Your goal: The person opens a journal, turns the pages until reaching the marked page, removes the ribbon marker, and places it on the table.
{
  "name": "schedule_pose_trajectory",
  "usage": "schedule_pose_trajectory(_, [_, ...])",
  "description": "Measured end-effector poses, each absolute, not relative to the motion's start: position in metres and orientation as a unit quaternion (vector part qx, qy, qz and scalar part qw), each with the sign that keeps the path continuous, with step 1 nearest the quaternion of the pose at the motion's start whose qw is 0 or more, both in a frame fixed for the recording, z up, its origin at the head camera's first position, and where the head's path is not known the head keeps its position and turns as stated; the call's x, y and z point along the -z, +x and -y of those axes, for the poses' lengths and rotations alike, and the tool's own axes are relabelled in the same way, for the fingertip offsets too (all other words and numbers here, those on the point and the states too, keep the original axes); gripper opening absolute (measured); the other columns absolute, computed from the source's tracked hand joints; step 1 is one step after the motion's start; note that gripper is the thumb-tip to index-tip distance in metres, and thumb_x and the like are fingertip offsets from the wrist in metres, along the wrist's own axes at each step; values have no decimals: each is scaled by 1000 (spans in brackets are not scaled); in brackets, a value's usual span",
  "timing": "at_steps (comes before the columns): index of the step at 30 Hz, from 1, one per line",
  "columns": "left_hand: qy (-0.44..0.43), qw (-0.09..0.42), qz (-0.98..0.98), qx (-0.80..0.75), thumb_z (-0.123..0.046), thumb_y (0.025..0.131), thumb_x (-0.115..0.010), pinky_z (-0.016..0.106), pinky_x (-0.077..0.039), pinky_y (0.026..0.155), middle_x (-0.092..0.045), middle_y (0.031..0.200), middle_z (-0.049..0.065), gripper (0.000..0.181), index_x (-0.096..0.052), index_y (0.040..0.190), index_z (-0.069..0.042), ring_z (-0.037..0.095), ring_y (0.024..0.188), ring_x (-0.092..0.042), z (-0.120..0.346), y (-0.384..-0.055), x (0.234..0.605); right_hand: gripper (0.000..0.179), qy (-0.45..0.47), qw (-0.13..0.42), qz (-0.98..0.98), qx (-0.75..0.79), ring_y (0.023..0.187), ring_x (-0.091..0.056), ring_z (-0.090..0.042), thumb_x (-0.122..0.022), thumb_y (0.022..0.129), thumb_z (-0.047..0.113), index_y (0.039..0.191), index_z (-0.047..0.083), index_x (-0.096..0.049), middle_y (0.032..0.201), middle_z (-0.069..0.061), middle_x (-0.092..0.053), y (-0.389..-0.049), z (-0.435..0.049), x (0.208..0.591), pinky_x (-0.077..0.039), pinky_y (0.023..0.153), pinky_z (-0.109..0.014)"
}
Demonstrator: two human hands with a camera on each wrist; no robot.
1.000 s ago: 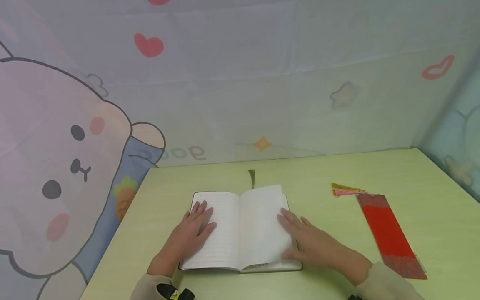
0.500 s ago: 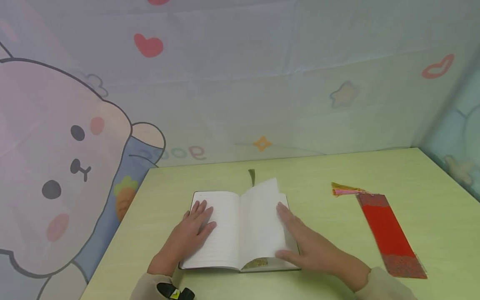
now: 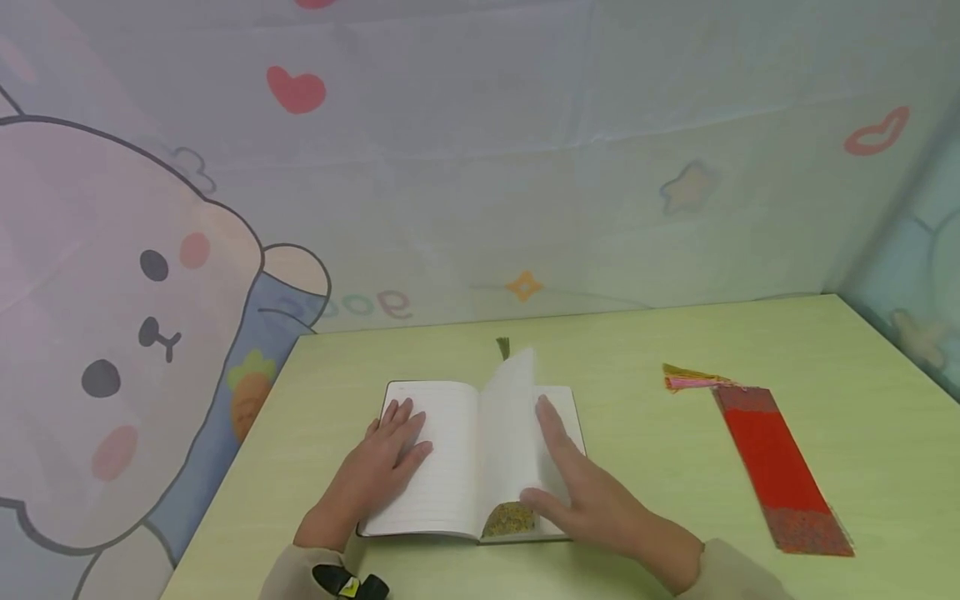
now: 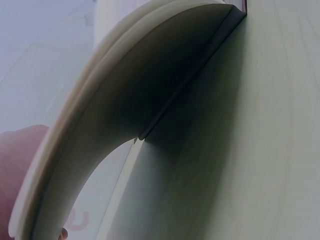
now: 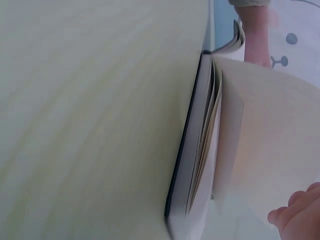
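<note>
An open notebook (image 3: 442, 483) lies on the table, its left page lined. My left hand (image 3: 386, 462) rests on the left page with fingers straight. My right hand (image 3: 592, 500) stands at the right side, its fingers straight, index and thumb at the edge of a lifted page (image 3: 510, 433). Beneath that page a gold-green flecked strip (image 3: 510, 518) shows, and a dark green tassel (image 3: 503, 346) sticks out past the notebook's top. In the right wrist view the page (image 5: 280, 130) stands upright over several loosely fanned leaves. The left wrist view shows the notebook's curved left half (image 4: 110, 115) from below.
A red bookmark-like strip (image 3: 780, 467) with patterned ends lies at the right, with a yellow and pink tassel (image 3: 697, 379). The pale green table (image 3: 637, 350) meets a printed cloth backdrop (image 3: 480, 183) behind.
My right hand has moved left, and the lifted page has turned further up and left. More of the flecked strip shows. My left hand has stayed in place.
</note>
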State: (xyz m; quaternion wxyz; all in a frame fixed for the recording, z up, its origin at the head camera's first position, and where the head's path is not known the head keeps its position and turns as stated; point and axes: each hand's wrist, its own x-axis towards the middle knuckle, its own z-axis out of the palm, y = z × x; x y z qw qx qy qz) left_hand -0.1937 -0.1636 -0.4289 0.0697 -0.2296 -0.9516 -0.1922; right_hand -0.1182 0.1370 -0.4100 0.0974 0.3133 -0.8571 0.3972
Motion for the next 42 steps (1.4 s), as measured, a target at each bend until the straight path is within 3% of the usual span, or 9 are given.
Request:
schedule_pose_trajectory(4, [-228, 75, 951, 195, -45, 96, -45, 49, -21, 109, -27, 149, 10, 56, -45, 139, -9, 27, 139, -18, 164, -194, 430, 88, 300, 75, 851, -426, 140, -9, -18, -57, 92, 35, 150, 11, 5, 156, -4, 1, -116, -122, 407, -11, 110, -21])
schedule_pose_trajectory(8, [-227, 79, 951, 195, -45, 96, -45, 49, -21, 109, -27, 150, 10, 56, -45, 139, -9, 27, 139, -18, 165, -194, 430, 86, 303, 51, 847, -433, 140, -9, -15, -55, 93, 37, 150, 16, 7, 155, -1, 2, -115, -109, 404, -16, 111, -32])
schedule_pose_trajectory(12, [-225, 79, 950, 201, -44, 97, -44, 49, -21, 109, -27, 150, 9, 55, -45, 138, -8, 27, 139, -17, 165, -193, 429, 87, 313, 54, 843, -433, 140, -10, -14, -56, 92, 39, 150, 17, 6, 156, 1, 1, -115, -100, 402, -18, 111, -34])
schedule_pose_trajectory(22, [-221, 85, 948, 214, -36, 99, -43, 49, -23, 109, -29, 149, 11, 49, -47, 137, -7, 29, 138, -19, 166, -190, 426, 89, 362, 56, 868, -336, 141, -4, -15, -48, 92, 52, 149, 6, 3, 156, -7, 1, -112, -84, 409, -15, 112, -35])
schedule_pose_trajectory(34, [-212, 78, 947, 229, -47, 99, -31, 50, -23, 108, -28, 149, 10, 61, -38, 142, -5, 28, 139, -18, 167, -191, 427, 84, 418, 39, 896, -144, 140, -12, -25, -33, 93, 61, 147, -1, -15, 153, -14, -17, -115, -70, 413, -17, 111, -43])
schedule_pose_trajectory(42, [-209, 78, 947, 230, -49, 97, -37, 51, -24, 107, -23, 151, 12, 66, -27, 146, -6, 29, 139, -18, 167, -192, 428, 80, 448, 27, 890, -82, 139, -20, -26, -27, 93, 62, 145, 1, -26, 150, -13, -25, -116, -60, 416, -17, 112, -42])
